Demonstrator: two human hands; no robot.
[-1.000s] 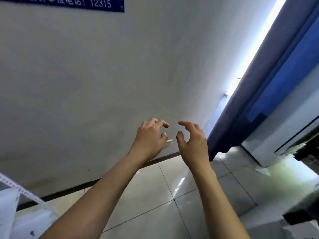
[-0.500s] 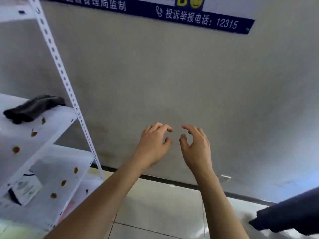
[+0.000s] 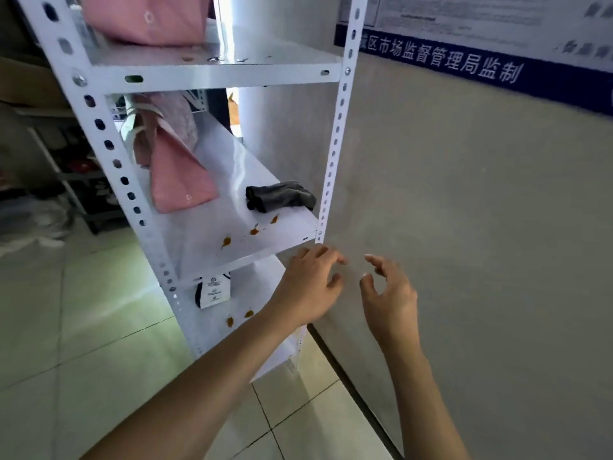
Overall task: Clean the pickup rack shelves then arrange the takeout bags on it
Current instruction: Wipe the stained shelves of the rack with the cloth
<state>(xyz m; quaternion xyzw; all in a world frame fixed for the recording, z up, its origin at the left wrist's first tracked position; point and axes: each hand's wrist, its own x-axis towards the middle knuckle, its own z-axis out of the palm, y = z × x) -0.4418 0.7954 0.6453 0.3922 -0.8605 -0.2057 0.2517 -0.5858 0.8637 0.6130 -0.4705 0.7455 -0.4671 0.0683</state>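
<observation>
Head view, cloth: dark grey rag [image 3: 280, 196] lies bunched on the right end of the middle shelf [image 3: 212, 234], long axis running left to right, just behind the orange stains [image 3: 253, 231].
Direction from fingers: up and slightly left of both hands, one shelf level above them.
Nearer hand: left hand [image 3: 310, 287], just below that shelf's front corner by the right post [image 3: 335, 144]; right hand [image 3: 389, 295] sits farther right, before the wall.
Fingers: both hands loosely spread and curled, holding and touching nothing.
Bags: pink takeout bag [image 3: 175, 174] leans on the same shelf's left; another [image 3: 146, 18] on the top shelf.
</observation>
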